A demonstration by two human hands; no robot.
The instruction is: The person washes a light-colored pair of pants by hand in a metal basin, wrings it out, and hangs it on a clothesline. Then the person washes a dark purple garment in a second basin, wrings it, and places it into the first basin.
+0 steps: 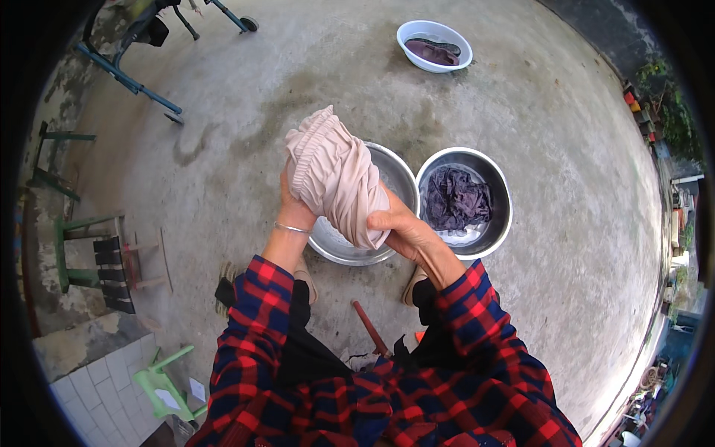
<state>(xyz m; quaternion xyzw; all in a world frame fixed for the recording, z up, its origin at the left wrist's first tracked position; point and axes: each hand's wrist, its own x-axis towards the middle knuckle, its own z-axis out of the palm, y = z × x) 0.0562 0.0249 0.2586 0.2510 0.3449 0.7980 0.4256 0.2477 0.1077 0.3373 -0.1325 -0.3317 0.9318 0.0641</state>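
Pale pink cloth [339, 179], bunched in thick twisted folds with a gathered band at its upper end, is held up near the middle of the view, a touch toward 12 o'clock. The left hand [298, 203] grips it at its 8 o'clock side; its fingers seem to curl behind the bundle, though the cloth hides most of them. The right hand [399, 223] clasps the 4 o'clock end, its thumb pressed on the near face. A thin silvery bracelet [292, 228] circles the left wrist, and both sleeves [477, 313] are red and dark blue check.

Behind the cloth, partly covered by it, sits a metal basin [398, 173]. Just beside it, at 3 o'clock, a second basin [502, 190] contains a crumpled dark purple garment [456, 200]. Farther off at 1 o'clock, a pale blue tub [404, 33] has dark wet-looking cloth [433, 52] in it.

A blue-framed walker [141, 88] stands toward 10 o'clock, a chair with black straps [114, 272] near 9, and a light green stool [165, 391] between 7 and 8. A reddish stick [370, 328] lies at 6 o'clock. Grey concrete [581, 164] spreads toward 2 o'clock.
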